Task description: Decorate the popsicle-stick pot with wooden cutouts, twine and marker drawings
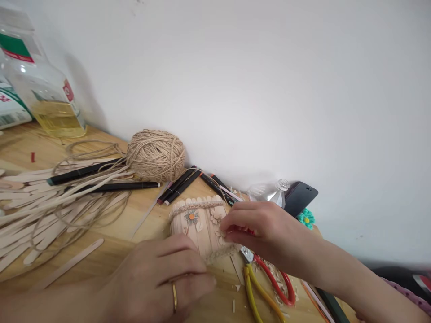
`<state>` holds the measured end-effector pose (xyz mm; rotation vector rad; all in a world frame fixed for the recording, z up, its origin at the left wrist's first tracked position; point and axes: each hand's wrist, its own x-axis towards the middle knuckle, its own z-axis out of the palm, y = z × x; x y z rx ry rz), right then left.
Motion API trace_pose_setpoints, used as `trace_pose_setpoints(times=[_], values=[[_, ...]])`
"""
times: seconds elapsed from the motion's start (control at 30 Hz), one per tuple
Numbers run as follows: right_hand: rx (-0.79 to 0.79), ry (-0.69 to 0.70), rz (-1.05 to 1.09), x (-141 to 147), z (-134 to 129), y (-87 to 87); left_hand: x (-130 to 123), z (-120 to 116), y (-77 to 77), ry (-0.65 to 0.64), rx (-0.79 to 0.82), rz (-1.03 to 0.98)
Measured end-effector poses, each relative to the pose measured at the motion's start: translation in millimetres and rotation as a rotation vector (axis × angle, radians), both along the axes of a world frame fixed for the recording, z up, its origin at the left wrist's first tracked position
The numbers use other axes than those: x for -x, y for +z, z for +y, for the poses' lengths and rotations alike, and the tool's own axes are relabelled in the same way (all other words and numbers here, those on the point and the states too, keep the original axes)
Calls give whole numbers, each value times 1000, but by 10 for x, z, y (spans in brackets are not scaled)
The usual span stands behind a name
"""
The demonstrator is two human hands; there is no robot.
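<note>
A pale craft-stick holder (201, 237) stands in front of me, its upright wooden sticks bound by a braided twine band (198, 205) near the top and another band lower down. Its face carries a small grey flower with an orange centre (191, 217) and wooden petal shapes (215, 217). My left hand (161, 278), with a gold ring, is closed around its lower left; the thumb is hidden. At the right side my right hand (259, 226) pinches its fingertips together by the petals. Whatever small piece they grip is hidden.
Red-handled pliers (269, 273) and yellow-handled pliers (257, 289) lie among wood chips at right. Behind are a twine ball (156, 154), black markers (180, 185), a phone (301, 197) and a clear bottle (278, 193). Loose craft sticks (16, 224) and an oil bottle (57, 107) are left.
</note>
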<state>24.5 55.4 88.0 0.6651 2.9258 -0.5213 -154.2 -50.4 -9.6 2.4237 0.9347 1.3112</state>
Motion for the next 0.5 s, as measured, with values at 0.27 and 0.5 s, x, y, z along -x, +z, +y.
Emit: trace_pose_setpoints(times=[0.27, 0.5], values=[[-145, -96, 332, -191, -152, -75, -52, -4, -35, 35, -82, -79], [-253, -172, 521, -411, -407, -512, -121, 43, -52, 88, -140, -170]])
